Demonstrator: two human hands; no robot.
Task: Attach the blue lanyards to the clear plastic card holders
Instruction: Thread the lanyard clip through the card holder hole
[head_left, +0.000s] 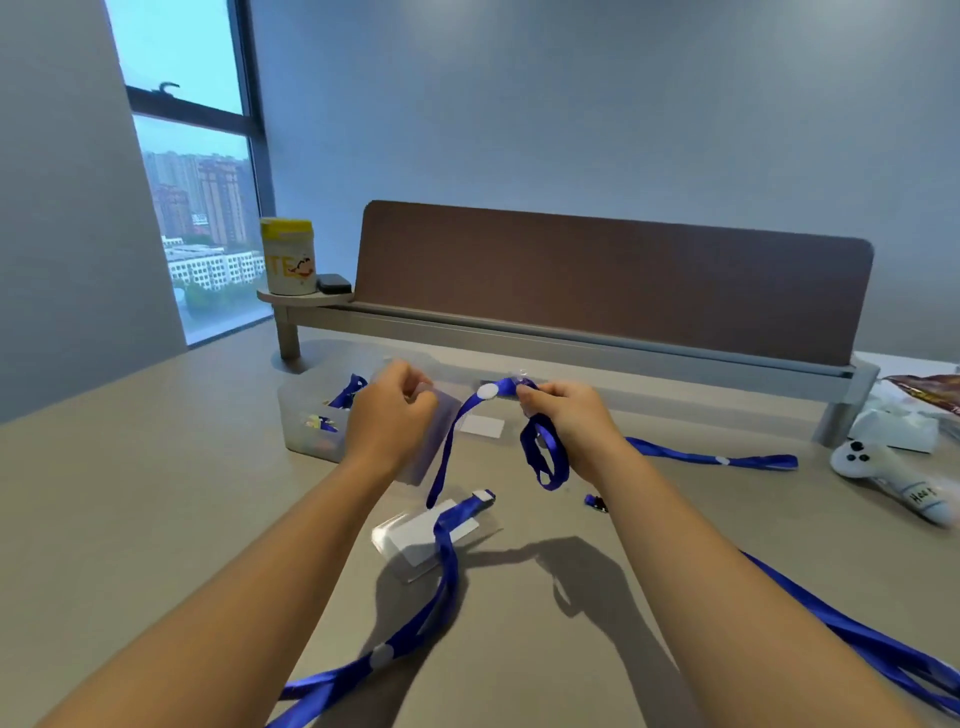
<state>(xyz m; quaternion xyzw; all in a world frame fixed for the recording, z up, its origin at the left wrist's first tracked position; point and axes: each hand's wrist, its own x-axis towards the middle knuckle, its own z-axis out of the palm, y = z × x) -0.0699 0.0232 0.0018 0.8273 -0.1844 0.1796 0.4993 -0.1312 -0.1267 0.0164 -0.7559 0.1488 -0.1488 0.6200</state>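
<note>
Materials before you

Your blue lanyard (445, 561) is smooth woven cloth; the card holder (415, 540) clear glossy plastic; the table (156, 493) matt.

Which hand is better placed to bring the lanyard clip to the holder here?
Likely the right hand: it pinches the blue lanyard near its clip end, raised above the table. The left hand already grips the clear card holder, so it can steady that.

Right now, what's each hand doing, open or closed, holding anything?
Left hand: closed on a clear card holder.
Right hand: closed, pinching the clip end of a blue lanyard.
</note>
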